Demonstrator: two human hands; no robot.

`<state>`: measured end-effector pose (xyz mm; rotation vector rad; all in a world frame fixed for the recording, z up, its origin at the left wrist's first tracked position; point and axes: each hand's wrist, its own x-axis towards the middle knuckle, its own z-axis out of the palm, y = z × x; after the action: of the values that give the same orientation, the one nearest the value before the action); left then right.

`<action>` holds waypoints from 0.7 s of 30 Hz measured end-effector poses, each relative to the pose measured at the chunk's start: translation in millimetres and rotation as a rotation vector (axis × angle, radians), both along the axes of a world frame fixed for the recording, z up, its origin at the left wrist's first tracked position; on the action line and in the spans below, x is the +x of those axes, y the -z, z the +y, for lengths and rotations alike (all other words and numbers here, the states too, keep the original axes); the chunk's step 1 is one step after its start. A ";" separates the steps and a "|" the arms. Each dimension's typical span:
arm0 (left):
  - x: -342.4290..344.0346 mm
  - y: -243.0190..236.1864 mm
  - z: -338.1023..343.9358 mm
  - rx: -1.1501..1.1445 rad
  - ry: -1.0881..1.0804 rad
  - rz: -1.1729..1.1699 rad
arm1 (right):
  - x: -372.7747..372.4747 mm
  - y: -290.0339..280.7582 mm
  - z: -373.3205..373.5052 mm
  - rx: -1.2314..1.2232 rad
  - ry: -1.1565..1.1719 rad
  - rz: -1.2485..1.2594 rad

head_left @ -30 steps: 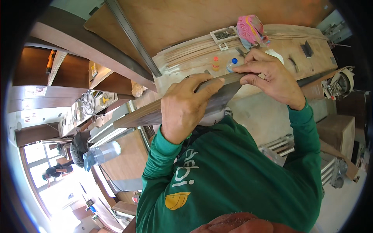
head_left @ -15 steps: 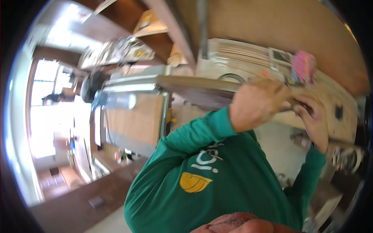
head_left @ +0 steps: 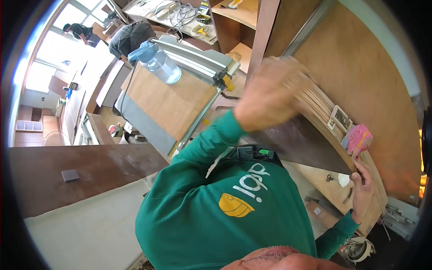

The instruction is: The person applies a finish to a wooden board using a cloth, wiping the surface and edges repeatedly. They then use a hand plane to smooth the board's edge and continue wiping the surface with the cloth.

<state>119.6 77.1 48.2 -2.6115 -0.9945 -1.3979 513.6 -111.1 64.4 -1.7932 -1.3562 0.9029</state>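
A dark brown wooden board with a pale edge stands on edge in front of me, slanting down to the right. My right hand grips its lower right end, thumb and fingers closed about the corner. Over the board's upper left part hovers my left hand, its fingers smeared by motion. Whether it touches the edge I cannot make out. Just beyond the board lie several thin wood strips, a white frame-like piece and a pink bundle.
To the left stands a table saw with a blue-capped water jug on it. A brown panel bears a small dark square. Scissors lie on the bench at right. Two people are working at the far left.
My hands were close together near the board's right end; now they are far apart, the left up along the board, the right lower at its end. The view has also turned.
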 end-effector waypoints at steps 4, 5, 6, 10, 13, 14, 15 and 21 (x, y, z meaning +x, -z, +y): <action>-50.6 49.8 3.8 -0.630 0.219 -0.691 | 9.3 -4.0 2.6 -0.037 -0.037 -0.106; -50.4 58.2 2.7 -0.737 0.269 -0.741 | 4.0 -15.8 4.6 -0.089 -0.042 -0.142; -45.7 64.9 3.0 -0.845 0.322 -0.790 | -2.2 -27.0 7.6 -0.143 -0.046 -0.178; -38.7 80.7 7.8 -0.955 0.457 -0.919 | -32.7 -56.9 22.6 -0.103 0.000 -0.587; -28.6 86.7 9.1 -0.931 0.511 -0.999 | -95.7 -68.7 41.3 0.150 -0.066 -0.732; -26.2 88.4 9.7 -0.930 0.511 -1.009 | -135.9 -72.8 60.3 0.196 -0.174 -0.702; -27.6 90.0 9.5 -0.918 0.495 -1.024 | -164.8 -60.2 83.1 0.277 -0.254 -0.656; -19.0 79.6 3.3 -0.812 0.371 -1.127 | -274.2 -9.5 150.2 0.418 -0.337 -0.723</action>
<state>100.6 80.4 -31.4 -2.3307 -1.3729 -3.3349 239.4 39.1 73.9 -1.6332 -2.1549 0.0648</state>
